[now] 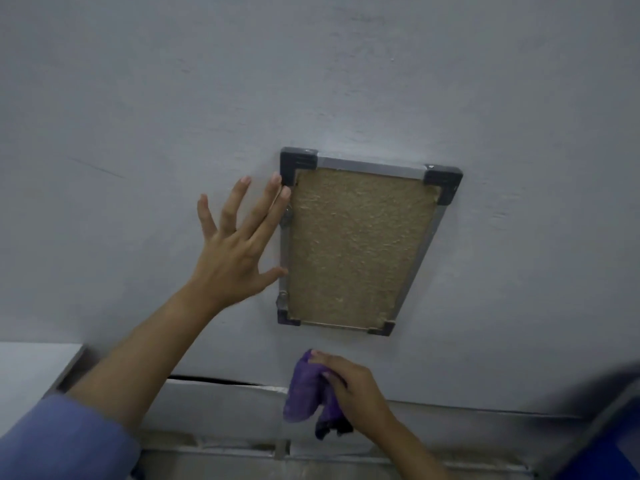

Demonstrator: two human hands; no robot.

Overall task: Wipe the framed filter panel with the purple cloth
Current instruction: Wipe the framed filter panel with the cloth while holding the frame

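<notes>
The framed filter panel [360, 247] hangs flat on a pale grey wall: tan fibrous mat, silver metal frame, black plastic corner caps. My left hand [239, 247] is spread with straight fingers against the wall, its fingertips and thumb at the panel's left frame edge. My right hand [353, 393] is below the panel, gripping the bunched purple cloth [308, 393]. The cloth sits a short way under the frame's bottom edge, apart from it.
The grey wall [311, 81] fills most of the view. A metal ledge or rail [225, 389] runs along the wall's foot, with a dark gap above it. A white surface [27, 372] lies at the lower left, and a blurred blue object [609, 445] at the lower right.
</notes>
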